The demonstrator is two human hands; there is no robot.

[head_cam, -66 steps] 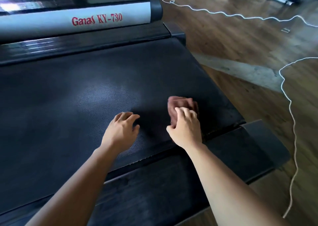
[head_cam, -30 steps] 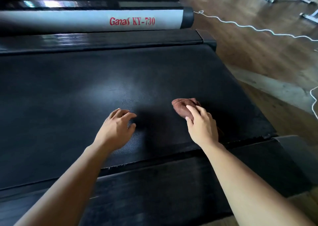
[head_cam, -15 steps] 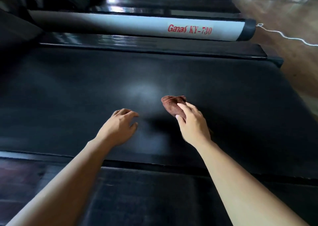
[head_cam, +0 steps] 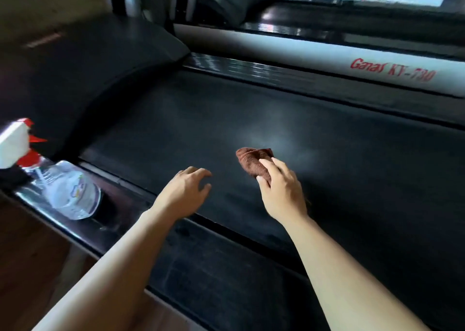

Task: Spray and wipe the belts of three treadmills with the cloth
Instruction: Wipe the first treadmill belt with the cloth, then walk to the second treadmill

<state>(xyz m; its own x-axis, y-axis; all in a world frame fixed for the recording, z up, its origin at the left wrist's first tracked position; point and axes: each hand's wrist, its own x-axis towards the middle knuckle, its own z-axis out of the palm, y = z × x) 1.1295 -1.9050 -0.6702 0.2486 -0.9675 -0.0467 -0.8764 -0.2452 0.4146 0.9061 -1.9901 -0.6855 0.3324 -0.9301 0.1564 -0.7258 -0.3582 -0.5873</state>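
— Any writing?
— Red "Ganas", then a blurred number ending "730", on the grey side rail [head_cam: 327,61].
— Hands?
— The right hand [head_cam: 281,192] grips the brown cloth [head_cam: 253,160] on the belt [head_cam: 352,167]; the left hand [head_cam: 183,192] hovers, fingers loosely spread.

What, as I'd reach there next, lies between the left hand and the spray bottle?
Head view: only bare belt and side rail separate left hand from spray bottle.

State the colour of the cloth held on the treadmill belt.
The cloth is reddish brown, seen best in the head view, gripped by the right hand.
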